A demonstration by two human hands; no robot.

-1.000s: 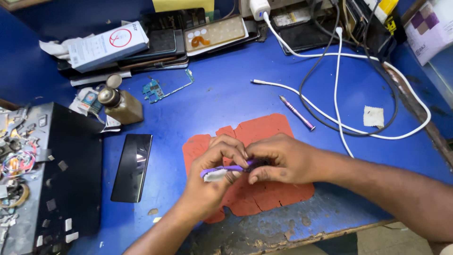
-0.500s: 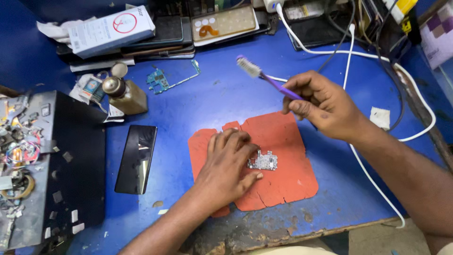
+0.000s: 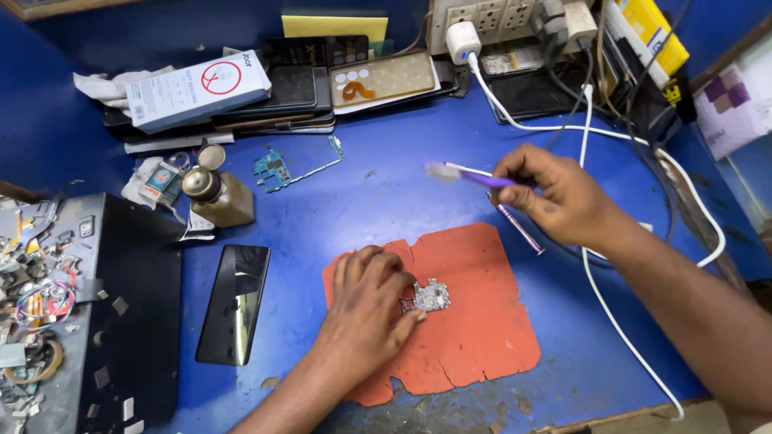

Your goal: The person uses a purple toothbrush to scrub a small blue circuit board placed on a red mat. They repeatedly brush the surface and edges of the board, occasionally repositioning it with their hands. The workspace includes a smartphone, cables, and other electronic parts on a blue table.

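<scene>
My left hand (image 3: 366,305) rests flat on an orange-red work mat (image 3: 474,321), its fingertips pressing the edge of a small silver circuit board (image 3: 432,296). My right hand (image 3: 555,195) is raised over the blue table, above and to the right of the mat. It grips a purple-handled toothbrush (image 3: 466,175) whose white bristle head points left. The brush is well clear of the circuit board.
A black phone (image 3: 236,301) lies face up left of the mat, beside a brown bottle (image 3: 217,197) and a green circuit board (image 3: 277,169). A thin pink tool (image 3: 519,229) lies under my right hand. White cables (image 3: 611,313) cross the right side. A black box (image 3: 121,313) with scrap parts stands at left.
My right hand lifted the toothbrush off the circuit board and carried it up and right. My left hand stayed on the mat, holding the board.
</scene>
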